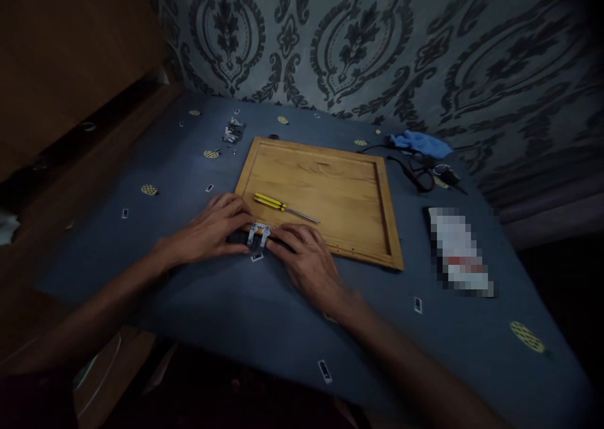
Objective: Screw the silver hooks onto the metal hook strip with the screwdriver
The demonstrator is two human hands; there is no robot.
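Observation:
A wooden panel (325,183) with a raised frame lies flat on the blue patterned table. At its near left edge sits a metal hinge (259,231), its two arms pointing toward me. My left hand (212,228) is at the hinge's left side, fingers closed around the panel's edge and the hinge. From the right, my right hand (306,259) pinches at the hinge's other side, its fingertips touching the metal. A yellow-handled screwdriver (271,202) rests on the panel just beyond the hinge, its shaft pointing right.
More metal hardware (233,130) lies in a small pile at the back left. A blue cloth (419,144), dark glasses (415,174) and a blurred packet (457,250) are on the right. The patterned wall borders the table (226,309) behind.

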